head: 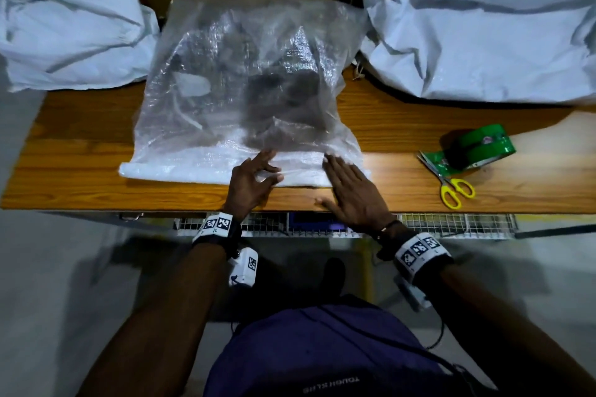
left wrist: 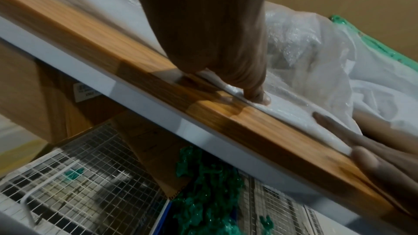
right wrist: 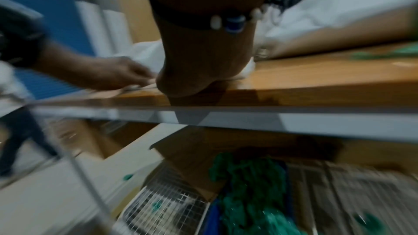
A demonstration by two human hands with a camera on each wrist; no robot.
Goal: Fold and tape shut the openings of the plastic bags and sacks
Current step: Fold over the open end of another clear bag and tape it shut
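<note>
Centrally, on the wooden table (head: 80,171): one clear plastic bag (head: 245,80), lying flat, dark contents showing through the film, a pale piece visible at its left. Its near edge is turned over into a folded band (head: 180,169) that runs left to right along the near part of the table top.

Left hand (head: 248,184): on the folded band near its middle, fingers spread and loosely bent, thumb and forefinger close together over the plastic. In the left wrist view a fingertip (left wrist: 257,96) presses down on the white folded edge. Whether any film is pinched between thumb and finger cannot be told.

Right hand (head: 353,193): flat, fingers straight and together, palm down on the right end of the folded band, heel of the hand on bare wood at the near table edge. It grasps nothing.

Right of the bag, apart from it: one roll of green tape (head: 477,147), and touching its near left side one pair of yellow-handled scissors (head: 446,184), blades pointing far-left.

Far left: one white woven sack (head: 64,29), crumpled. Far right: one larger white woven sack (head: 483,35) with a green strip at its far edge.

Below the table edge: wire mesh basket (left wrist: 79,176) holding crumpled green material (left wrist: 208,181).
</note>
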